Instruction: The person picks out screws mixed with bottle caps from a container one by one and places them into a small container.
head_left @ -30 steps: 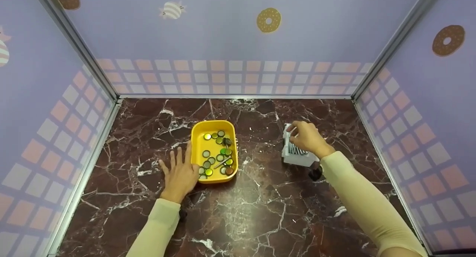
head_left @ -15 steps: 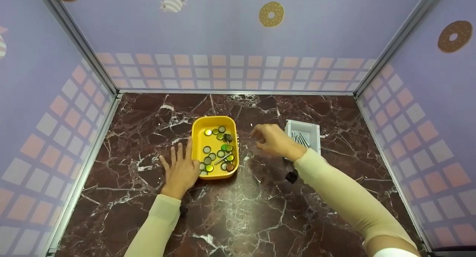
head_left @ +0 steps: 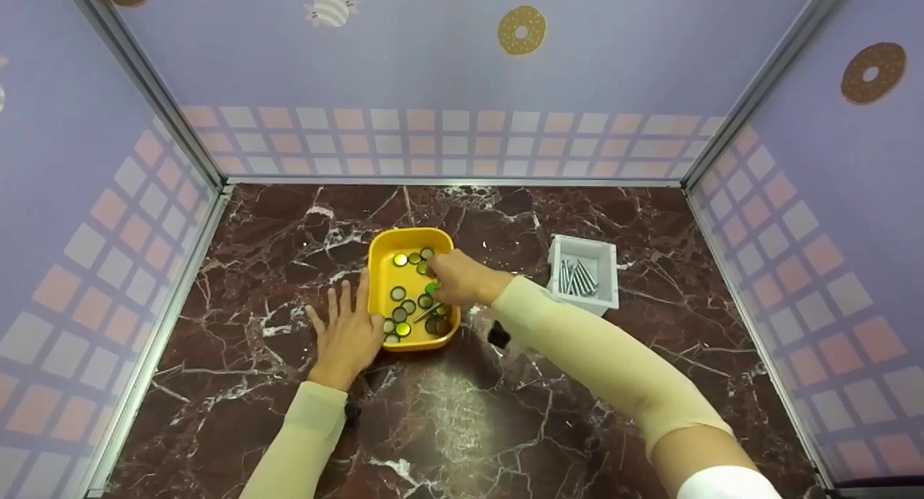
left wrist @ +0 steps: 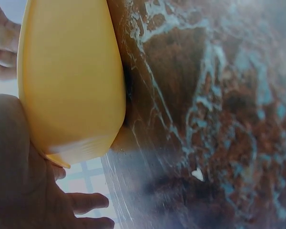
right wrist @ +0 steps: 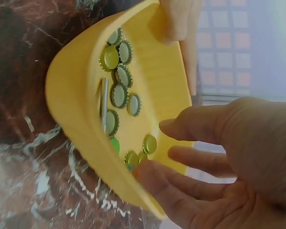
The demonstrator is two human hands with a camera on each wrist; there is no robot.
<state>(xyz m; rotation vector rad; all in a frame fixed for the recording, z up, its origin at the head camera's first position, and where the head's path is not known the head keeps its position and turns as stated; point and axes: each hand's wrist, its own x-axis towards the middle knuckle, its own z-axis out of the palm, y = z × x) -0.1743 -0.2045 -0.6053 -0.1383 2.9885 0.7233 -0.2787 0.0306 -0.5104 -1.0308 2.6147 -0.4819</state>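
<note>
My left hand (head_left: 343, 344) is at the left side of a yellow tub (head_left: 382, 268), thumb hooked over the rim and index finger along the outer wall, other fingers spread toward the tabletop. Crown bottle caps (head_left: 398, 293), gold, grey and green, lie scattered inside the tub. Among them is a silver bolt (right wrist: 105, 105), tilted along the near-right wall. My right hand (head_left: 465, 276) reaches over the tub's right rim. In the right wrist view its thumb and fingers stand apart, nothing visible between them, fingertips close over gold caps (right wrist: 150, 144). From above, this hand hides part of the caps.
To the right stands a white box (head_left: 612, 257) with several silver bolts (head_left: 577, 276) in it. The dark marbled tabletop (head_left: 462, 427) is bounded by lilac wall panels (head_left: 433, 66) at the back and both sides.
My right hand has moved left from above the white box to over the yellow tub, uncovering the bolts in the box. My left hand has stayed at the tub.
</note>
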